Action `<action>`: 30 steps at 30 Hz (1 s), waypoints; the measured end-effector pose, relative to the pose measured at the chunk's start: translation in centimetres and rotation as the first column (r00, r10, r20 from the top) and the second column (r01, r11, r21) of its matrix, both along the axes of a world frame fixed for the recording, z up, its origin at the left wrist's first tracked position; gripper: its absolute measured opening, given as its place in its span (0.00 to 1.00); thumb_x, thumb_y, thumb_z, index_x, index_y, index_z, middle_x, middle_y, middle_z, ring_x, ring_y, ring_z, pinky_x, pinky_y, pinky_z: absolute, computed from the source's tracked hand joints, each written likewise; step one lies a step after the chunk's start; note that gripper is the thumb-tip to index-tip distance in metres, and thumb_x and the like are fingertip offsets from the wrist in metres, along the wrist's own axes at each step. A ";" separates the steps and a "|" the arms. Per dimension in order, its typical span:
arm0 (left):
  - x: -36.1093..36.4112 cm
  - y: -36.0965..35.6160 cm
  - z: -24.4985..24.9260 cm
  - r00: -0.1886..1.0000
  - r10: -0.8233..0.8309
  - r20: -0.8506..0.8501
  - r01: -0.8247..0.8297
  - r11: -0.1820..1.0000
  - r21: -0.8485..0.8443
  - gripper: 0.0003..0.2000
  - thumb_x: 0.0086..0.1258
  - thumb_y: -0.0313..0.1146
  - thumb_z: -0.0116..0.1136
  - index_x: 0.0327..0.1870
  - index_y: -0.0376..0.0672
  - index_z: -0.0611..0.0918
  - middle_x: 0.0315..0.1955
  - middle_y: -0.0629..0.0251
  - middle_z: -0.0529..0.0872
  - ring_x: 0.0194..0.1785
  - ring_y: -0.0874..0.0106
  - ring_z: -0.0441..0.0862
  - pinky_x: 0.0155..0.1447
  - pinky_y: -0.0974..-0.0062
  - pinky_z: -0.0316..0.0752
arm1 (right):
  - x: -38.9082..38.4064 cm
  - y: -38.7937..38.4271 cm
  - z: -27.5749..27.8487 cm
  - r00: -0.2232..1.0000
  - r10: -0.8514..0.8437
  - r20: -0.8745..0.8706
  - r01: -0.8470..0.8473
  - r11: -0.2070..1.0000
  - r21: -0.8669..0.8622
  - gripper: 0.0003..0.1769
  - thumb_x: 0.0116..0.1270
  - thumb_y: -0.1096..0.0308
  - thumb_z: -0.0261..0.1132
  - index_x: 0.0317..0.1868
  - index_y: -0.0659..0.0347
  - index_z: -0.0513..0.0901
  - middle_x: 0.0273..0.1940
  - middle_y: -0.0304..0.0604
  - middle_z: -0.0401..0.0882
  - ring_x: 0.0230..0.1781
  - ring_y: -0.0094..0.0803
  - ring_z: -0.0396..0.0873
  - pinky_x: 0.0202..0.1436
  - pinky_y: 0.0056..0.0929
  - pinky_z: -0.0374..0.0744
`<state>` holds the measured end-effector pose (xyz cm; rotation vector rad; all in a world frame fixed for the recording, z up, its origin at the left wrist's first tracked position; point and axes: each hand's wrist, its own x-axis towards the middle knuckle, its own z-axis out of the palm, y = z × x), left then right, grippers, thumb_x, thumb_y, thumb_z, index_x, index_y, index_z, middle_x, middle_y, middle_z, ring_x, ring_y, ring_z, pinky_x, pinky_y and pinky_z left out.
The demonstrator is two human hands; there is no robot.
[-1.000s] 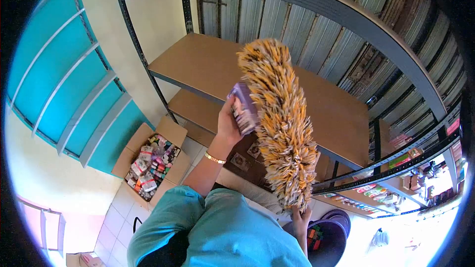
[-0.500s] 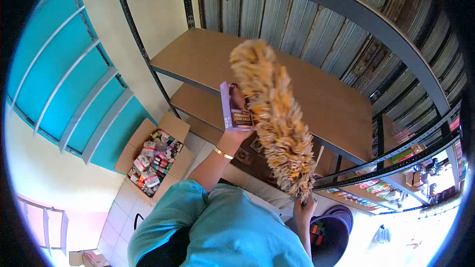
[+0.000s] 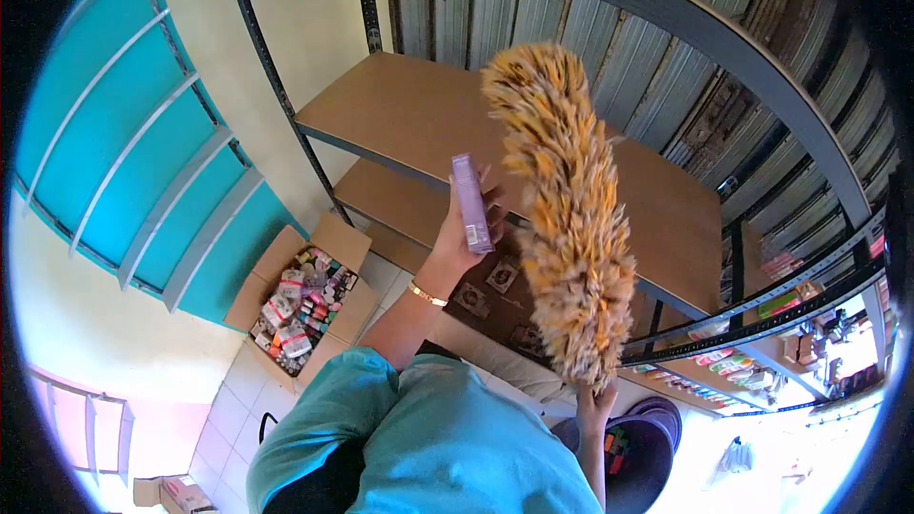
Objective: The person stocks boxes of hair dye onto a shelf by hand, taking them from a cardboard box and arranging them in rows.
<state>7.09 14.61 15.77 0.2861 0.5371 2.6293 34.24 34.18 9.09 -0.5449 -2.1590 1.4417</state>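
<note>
My left hand (image 3: 449,246) is wrapped round a slim purple hair colour box (image 3: 469,205), its narrow side turned up toward me. The fingertips show past the box's right side. In my right hand (image 3: 596,404) is the handle end of a fluffy orange, brown and cream duster (image 3: 573,219). Its long head points up and away, in front of the brown shelf board (image 3: 400,100), and a small gap separates it from the hair colour box. The grip on the duster is partly hidden by its fibres.
A cardboard box (image 3: 345,240) of small bottles and packets stands on the tiled floor at left. Black metal rack posts (image 3: 276,76) frame the shelves. By my right hand is a dark bin (image 3: 652,485) with colourful items inside. Stocked shelves (image 3: 752,376) line the right.
The hair colour box has turned from its printed front to its narrow side and moved slightly right. The duster has shifted right, away from the box.
</note>
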 end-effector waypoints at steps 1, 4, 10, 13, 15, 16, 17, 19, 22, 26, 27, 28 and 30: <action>-0.2 0.1 0.1 0.998 0.061 0.028 -0.058 0.995 -0.085 0.21 0.65 0.54 0.41 0.54 0.54 0.67 0.38 0.66 0.76 0.32 0.73 0.77 0.33 0.73 0.76 | 0.5 0.2 -0.2 0.996 0.081 -0.030 -0.085 0.975 -0.205 0.10 0.51 0.76 0.58 0.37 0.66 0.75 0.24 0.40 0.74 0.24 0.30 0.70 0.28 0.25 0.67; -0.1 0.2 0.1 0.967 0.239 0.090 -0.193 0.915 -0.355 0.19 0.64 0.54 0.42 0.45 0.49 0.73 0.26 0.67 0.77 0.25 0.75 0.76 0.29 0.76 0.75 | 0.4 3.9 -2.8 0.983 0.181 0.019 -0.181 0.962 0.205 0.12 0.56 0.79 0.56 0.42 0.64 0.73 0.32 0.32 0.74 0.25 0.14 0.66 0.23 0.13 0.63; 0.9 -1.0 2.7 0.995 0.036 0.093 -0.035 0.999 -0.014 0.10 0.64 0.37 0.46 0.38 0.40 0.73 0.30 0.62 0.79 0.33 0.69 0.79 0.43 0.68 0.76 | -0.3 3.9 1.7 0.996 0.027 -0.086 -0.043 0.983 -0.180 0.13 0.58 0.77 0.56 0.45 0.66 0.72 0.34 0.34 0.75 0.32 0.20 0.70 0.35 0.18 0.70; -0.2 -0.7 0.5 0.987 0.061 0.151 -0.070 0.996 0.052 0.14 0.63 0.41 0.47 0.44 0.41 0.73 0.35 0.62 0.80 0.38 0.68 0.79 0.47 0.66 0.74 | -0.3 2.0 1.5 0.994 0.092 -0.051 -0.097 0.990 -0.105 0.12 0.54 0.77 0.56 0.40 0.67 0.74 0.28 0.43 0.77 0.29 0.26 0.74 0.34 0.23 0.71; 0.3 -1.2 0.4 0.995 0.001 0.096 -0.018 0.984 0.176 0.17 0.64 0.45 0.46 0.46 0.43 0.73 0.37 0.62 0.80 0.41 0.67 0.78 0.48 0.65 0.73 | -0.6 1.9 2.5 0.984 0.150 0.097 -0.160 0.981 0.109 0.12 0.50 0.76 0.57 0.38 0.67 0.75 0.25 0.49 0.76 0.26 0.31 0.75 0.31 0.24 0.71; 0.6 -1.3 0.5 0.997 -0.026 0.066 0.009 0.971 0.239 0.18 0.64 0.46 0.46 0.47 0.43 0.73 0.39 0.62 0.79 0.42 0.66 0.78 0.48 0.65 0.73 | -1.2 1.2 4.2 0.988 0.120 0.101 -0.131 0.985 0.111 0.13 0.49 0.75 0.58 0.38 0.67 0.75 0.24 0.51 0.75 0.24 0.33 0.75 0.30 0.25 0.71; 1.4 -1.2 1.7 0.995 -0.002 0.100 -0.014 0.987 0.162 0.21 0.64 0.51 0.43 0.48 0.44 0.72 0.42 0.62 0.79 0.45 0.65 0.77 0.51 0.63 0.70 | -1.6 0.6 5.4 0.990 0.093 0.103 -0.105 0.988 0.114 0.13 0.48 0.75 0.58 0.37 0.68 0.75 0.23 0.52 0.75 0.23 0.34 0.75 0.29 0.26 0.71; 1.3 -1.1 1.9 0.992 -0.054 0.114 0.032 0.981 0.192 0.22 0.65 0.52 0.41 0.49 0.44 0.72 0.42 0.61 0.79 0.46 0.65 0.76 0.54 0.61 0.68 | -1.5 0.6 5.0 0.989 0.147 0.022 -0.148 0.973 0.177 0.14 0.47 0.75 0.58 0.37 0.68 0.75 0.24 0.52 0.76 0.23 0.37 0.75 0.28 0.28 0.71; 1.7 -0.9 1.7 0.993 -0.035 0.112 0.028 0.998 0.064 0.23 0.64 0.53 0.40 0.51 0.44 0.70 0.44 0.62 0.78 0.47 0.65 0.75 0.54 0.61 0.67 | -1.1 1.1 4.6 0.978 0.185 0.099 -0.209 0.917 0.341 0.14 0.47 0.75 0.57 0.38 0.68 0.74 0.25 0.52 0.77 0.25 0.42 0.76 0.30 0.31 0.72; 1.8 0.0 1.4 0.994 0.040 -0.100 -0.046 0.997 -0.063 0.21 0.66 0.52 0.39 0.50 0.46 0.70 0.41 0.66 0.78 0.45 0.69 0.76 0.48 0.67 0.73 | -2.6 2.4 5.0 0.998 0.062 0.030 -0.066 0.985 0.159 0.13 0.50 0.75 0.57 0.39 0.67 0.75 0.29 0.50 0.77 0.29 0.37 0.78 0.33 0.29 0.72; 1.8 0.0 1.2 0.994 0.058 -0.088 -0.064 0.996 -0.067 0.20 0.67 0.51 0.39 0.50 0.46 0.70 0.42 0.66 0.77 0.45 0.70 0.75 0.48 0.67 0.72 | -2.7 2.8 4.9 0.994 0.096 -0.046 -0.085 0.977 0.197 0.12 0.50 0.76 0.57 0.38 0.67 0.75 0.29 0.50 0.77 0.29 0.37 0.78 0.33 0.28 0.72; 1.6 0.0 1.1 0.995 0.073 -0.074 -0.079 0.994 -0.071 0.20 0.67 0.50 0.38 0.50 0.46 0.70 0.42 0.67 0.77 0.46 0.70 0.75 0.48 0.67 0.72 | -2.3 3.2 4.3 0.985 0.129 -0.118 -0.099 0.967 0.236 0.11 0.50 0.76 0.56 0.37 0.67 0.75 0.28 0.50 0.77 0.29 0.36 0.77 0.33 0.27 0.72; 2.1 0.0 1.7 0.984 0.155 -0.091 -0.168 0.973 -0.159 0.18 0.67 0.48 0.40 0.50 0.47 0.70 0.42 0.67 0.77 0.45 0.71 0.75 0.48 0.66 0.72 | -0.8 2.3 2.6 0.993 0.107 -0.054 -0.101 0.988 0.116 0.10 0.51 0.74 0.56 0.36 0.67 0.76 0.29 0.52 0.77 0.30 0.40 0.77 0.34 0.29 0.72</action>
